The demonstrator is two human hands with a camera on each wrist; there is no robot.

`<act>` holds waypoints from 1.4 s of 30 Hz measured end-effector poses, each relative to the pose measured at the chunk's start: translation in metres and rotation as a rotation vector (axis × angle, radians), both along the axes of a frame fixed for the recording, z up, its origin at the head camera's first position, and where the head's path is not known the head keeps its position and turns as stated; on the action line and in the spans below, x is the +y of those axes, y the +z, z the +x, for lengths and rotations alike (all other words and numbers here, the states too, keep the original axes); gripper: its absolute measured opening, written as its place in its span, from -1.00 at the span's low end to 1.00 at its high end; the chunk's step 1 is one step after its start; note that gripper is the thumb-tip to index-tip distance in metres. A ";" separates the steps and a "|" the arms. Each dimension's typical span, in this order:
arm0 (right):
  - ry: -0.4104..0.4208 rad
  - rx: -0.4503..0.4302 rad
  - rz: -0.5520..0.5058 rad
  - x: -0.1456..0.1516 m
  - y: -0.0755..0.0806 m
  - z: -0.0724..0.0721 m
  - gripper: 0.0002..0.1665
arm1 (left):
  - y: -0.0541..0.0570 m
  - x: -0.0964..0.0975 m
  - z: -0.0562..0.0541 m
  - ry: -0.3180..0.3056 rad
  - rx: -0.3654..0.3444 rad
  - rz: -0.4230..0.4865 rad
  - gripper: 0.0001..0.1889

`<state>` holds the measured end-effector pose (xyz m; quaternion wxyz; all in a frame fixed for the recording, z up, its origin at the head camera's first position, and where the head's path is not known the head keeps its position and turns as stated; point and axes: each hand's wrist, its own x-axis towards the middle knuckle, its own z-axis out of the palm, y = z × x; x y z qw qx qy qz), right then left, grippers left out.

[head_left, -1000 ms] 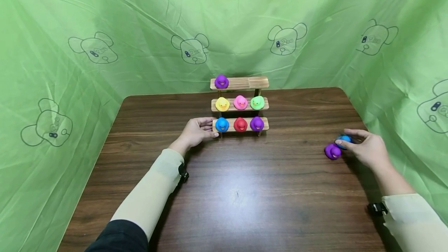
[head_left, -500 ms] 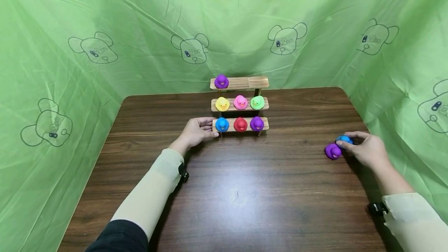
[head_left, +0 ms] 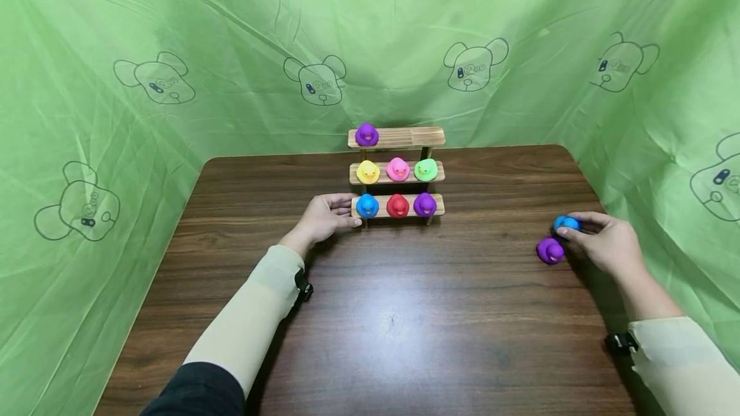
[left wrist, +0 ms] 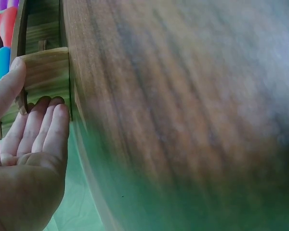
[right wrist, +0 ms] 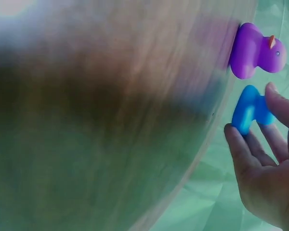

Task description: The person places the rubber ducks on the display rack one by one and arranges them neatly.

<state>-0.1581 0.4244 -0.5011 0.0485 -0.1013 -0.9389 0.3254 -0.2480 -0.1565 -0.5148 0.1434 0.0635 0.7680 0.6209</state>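
Note:
My right hand (head_left: pixel 611 246) pinches a blue rubber duck (head_left: pixel 564 222) between thumb and fingers at the table's right side. In the right wrist view that blue duck (right wrist: pixel 244 111) shows a little off the tabletop, close to a purple duck (right wrist: pixel 245 52) standing on the table. My left hand (head_left: pixel 319 218) grips the left end of a three-tier wooden display rack (head_left: pixel 413 136), at its lowest shelf. The left wrist view has the thumb (left wrist: pixel 14 79) on the shelf's front edge and the fingers behind its end.
On the lowest shelf stand blue (head_left: pixel 367 206), red (head_left: pixel 397 206) and purple (head_left: pixel 424 205) ducks. The middle shelf bears yellow (head_left: pixel 368 172), pink (head_left: pixel 398 169) and green (head_left: pixel 426 170) ones. One purple duck (head_left: pixel 367 135) sits at the top left. Green cloth (head_left: pixel 393 31) surrounds the brown table (head_left: pixel 462 313).
The blue duck in my right hand has come up and slightly away from the purple duck beside it. My left hand stays at the rack, which has not moved.

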 end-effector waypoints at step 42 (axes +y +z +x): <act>0.419 0.229 -0.441 -0.192 0.114 -0.112 -0.48 | 0.001 0.000 -0.001 -0.004 -0.005 -0.007 -0.34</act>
